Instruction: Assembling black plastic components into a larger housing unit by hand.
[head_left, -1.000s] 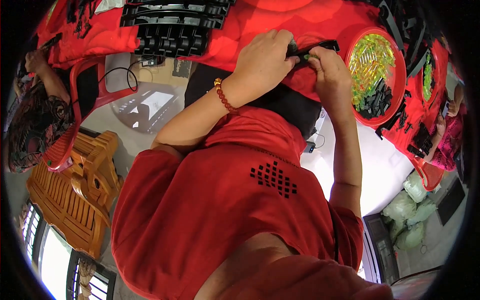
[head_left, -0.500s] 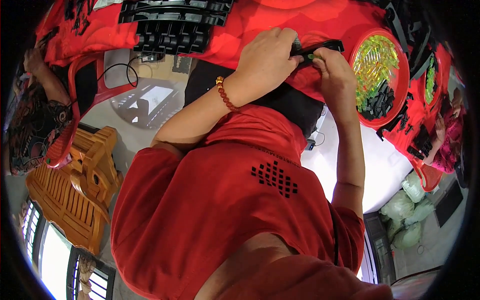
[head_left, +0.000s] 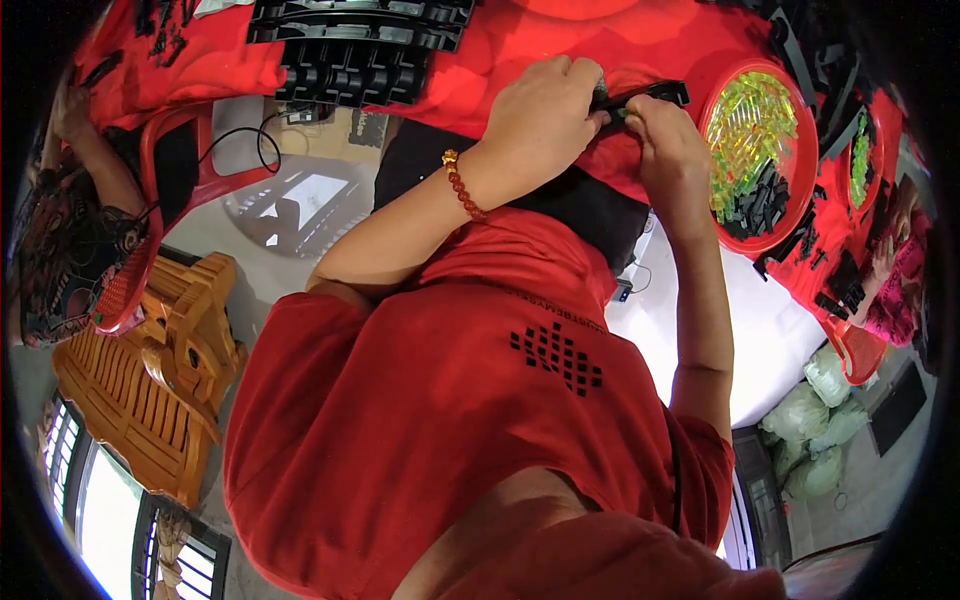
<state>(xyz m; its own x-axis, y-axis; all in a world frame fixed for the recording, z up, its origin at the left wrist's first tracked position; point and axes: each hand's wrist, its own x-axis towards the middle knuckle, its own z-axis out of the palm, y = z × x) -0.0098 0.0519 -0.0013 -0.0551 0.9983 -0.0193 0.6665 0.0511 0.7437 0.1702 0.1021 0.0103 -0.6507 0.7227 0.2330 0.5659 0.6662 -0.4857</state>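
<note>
Over the near edge of the red-covered table, my left hand [head_left: 548, 122] is closed round one end of a long black plastic part [head_left: 655, 94]. Fingers of my right hand [head_left: 672, 140] pinch near its middle, where a small bit of green shows at the fingertips. The part's far end sticks out to the right, past my right hand. My fingers hide most of its left end. Just right of my right hand stands a round red basin [head_left: 812, 165] holding yellow-green clear pieces [head_left: 750, 125] and small black pieces [head_left: 757, 205].
Ribbed black plastic parts [head_left: 355, 75] are stacked at the table's left. Beyond the basin lie more black strips [head_left: 838, 110] and a second basin [head_left: 873, 165]. Co-workers sit at left [head_left: 75, 230] and right [head_left: 895, 270]. A wooden bench [head_left: 140, 400] stands at lower left.
Both hands stay nearly in place on the black part. My left forearm and the view have shifted very slightly.
</note>
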